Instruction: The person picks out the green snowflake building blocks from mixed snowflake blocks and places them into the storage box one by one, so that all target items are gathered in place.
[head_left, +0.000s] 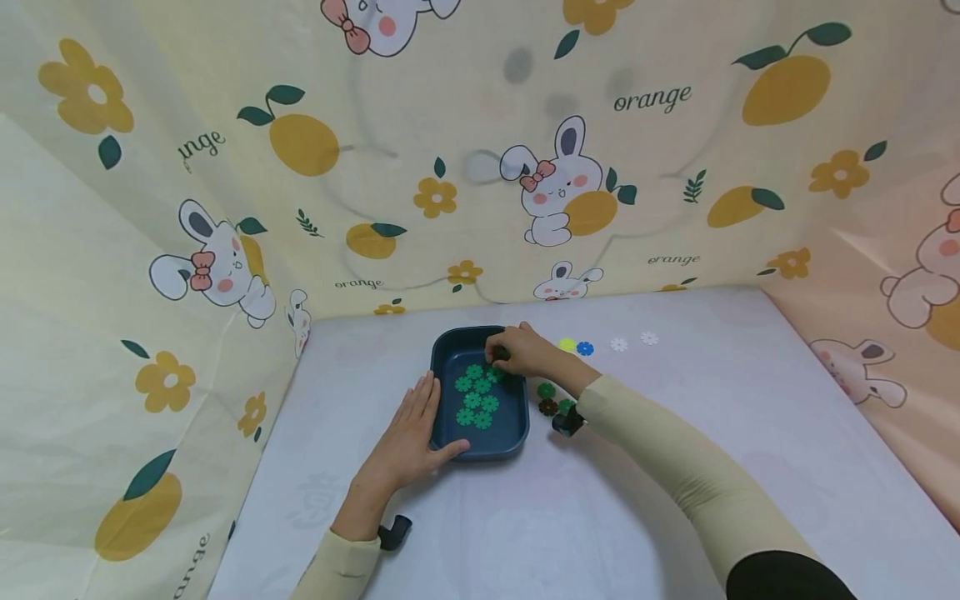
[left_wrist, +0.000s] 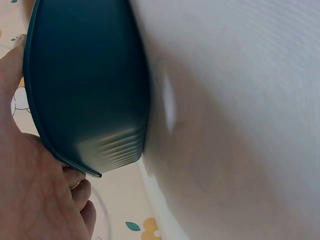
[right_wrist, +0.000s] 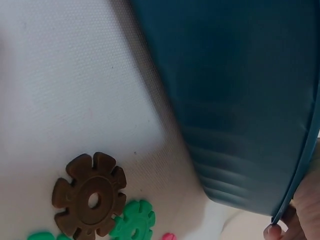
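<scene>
A dark blue rectangular tray (head_left: 497, 442) stands on the table with several green flower-shaped plastic discs (head_left: 472, 400) lying in it. My left hand (head_left: 403, 433) rests along the tray's left side, fingers straight and thumb over the near rim. In the left wrist view this hand (left_wrist: 40, 185) touches the tray's rim. My right hand (head_left: 525, 348) reaches over the far right corner of the tray, fingers curled, and pinches a dark green disc (head_left: 501, 353) mostly hidden by them. In the right wrist view, its fingertips (right_wrist: 274, 231) show beside the rim.
Right of the tray lie a brown disc (head_left: 548, 407) and green discs (head_left: 546, 390). Farther back are a yellow disc (head_left: 567, 344), a blue disc (head_left: 585, 348) and two white discs (head_left: 618, 344). A pink piece (right_wrist: 169, 236) peeks in at the right wrist view's lower edge. Patterned cloth (head_left: 465, 125) surrounds the table.
</scene>
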